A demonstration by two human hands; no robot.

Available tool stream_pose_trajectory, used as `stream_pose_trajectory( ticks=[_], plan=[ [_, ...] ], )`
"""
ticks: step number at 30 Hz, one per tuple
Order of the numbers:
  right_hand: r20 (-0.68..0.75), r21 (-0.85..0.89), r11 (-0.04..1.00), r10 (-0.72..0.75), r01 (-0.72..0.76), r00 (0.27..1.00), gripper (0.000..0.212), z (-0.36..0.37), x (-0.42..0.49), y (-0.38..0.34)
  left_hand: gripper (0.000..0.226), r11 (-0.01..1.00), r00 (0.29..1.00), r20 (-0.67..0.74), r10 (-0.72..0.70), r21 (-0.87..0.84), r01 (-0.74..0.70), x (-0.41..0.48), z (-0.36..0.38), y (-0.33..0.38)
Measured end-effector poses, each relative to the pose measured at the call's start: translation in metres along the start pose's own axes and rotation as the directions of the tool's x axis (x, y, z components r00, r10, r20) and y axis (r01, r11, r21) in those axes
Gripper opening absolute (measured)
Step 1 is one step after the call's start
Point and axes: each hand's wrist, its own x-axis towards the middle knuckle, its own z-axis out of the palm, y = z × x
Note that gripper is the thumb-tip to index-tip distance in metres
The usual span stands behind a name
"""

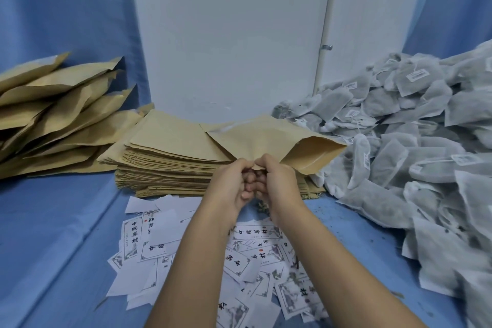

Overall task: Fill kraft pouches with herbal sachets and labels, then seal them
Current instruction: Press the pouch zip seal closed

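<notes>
Kraft pouch (269, 138), one, near edge pinched by left hand (234, 185) and right hand (278, 181), one flat-pouch stack (165, 160) beneath, one sachet heap (415, 141) beside

Blue cloth (53, 221) underneath; white wall (226, 34) behind; metal clip (326, 47) on wall.

This is a small hand-packing workplace. A table (53, 234) under blue cloth (359, 224) carries a stack of flat kraft pouches (165, 157), a big heap of herbal sachets (399, 141) and loose printed labels (149, 237).

L hand (231, 184) + R hand (277, 181) = 2; held pouch (266, 138) x1; pouch stack (165, 157) x1; sachets (399, 141), labels (255, 233) dozens ea.
</notes>
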Motion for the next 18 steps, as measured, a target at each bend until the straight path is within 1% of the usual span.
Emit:
stream_pose_trajectory(
  ticks=[2,4,5,8,9,10,12,14,16,18],
  plan=[
    [0.023,0.063,0.996,0.055,-0.057,0.998,0.027,-0.001,0.001,-0.003,0.027,0.999,1.0,0.0,0.004,-0.033,-0.004,0.002,-0.002,0.002],
    [0.018,0.11,0.991,0.069,-0.071,0.997,0.031,0.0,0.001,-0.004,0.024,1.0,1.0,0.009,0.016,-0.026,-0.015,0.002,-0.004,0.002],
    [0.003,0.095,0.994,0.052,-0.052,0.999,0.03,0.0,0.002,-0.004,0.023,1.0,1.0,0.017,0.016,-0.01,-0.016,0.001,-0.004,0.001],
    [-0.002,-0.035,0.999,0.006,-0.006,1.0,0.019,0.002,0.001,-0.002,0.024,0.998,0.999,0.046,0.001,0.063,-0.004,-0.001,-0.005,-0.001],
    [0.008,-0.055,0.998,0.006,-0.005,1.0,0.021,0.001,0.001,-0.001,0.023,0.998,0.999,0.052,-0.006,0.055,0.003,0.0,-0.007,-0.001],
    [0.013,-0.05,0.999,0.015,-0.015,1.0,0.028,0.001,0.001,-0.001,0.023,1.0,0.999,0.052,-0.012,0.026,0.01,0.001,-0.008,0.0],
    [0.003,0.002,1.0,0.016,-0.016,1.0,0.034,-0.001,0.003,-0.002,0.025,0.999,0.999,0.031,-0.023,-0.036,0.024,0.003,-0.01,0.002],
    [-0.001,0.031,1.0,0.002,-0.002,1.0,0.035,-0.001,0.004,-0.002,0.026,0.997,0.999,0.02,-0.029,-0.071,0.031,0.004,-0.011,0.003],
    [0.014,0.044,0.999,0.017,-0.018,1.0,0.036,-0.002,0.003,-0.003,0.025,0.996,0.999,0.02,-0.027,-0.089,0.029,0.005,-0.012,0.003],
    [-0.018,0.053,0.998,0.024,-0.023,1.0,0.035,-0.005,0.005,-0.004,0.027,0.996,0.999,0.022,-0.029,-0.083,0.031,0.005,-0.013,0.003]
  ],
)
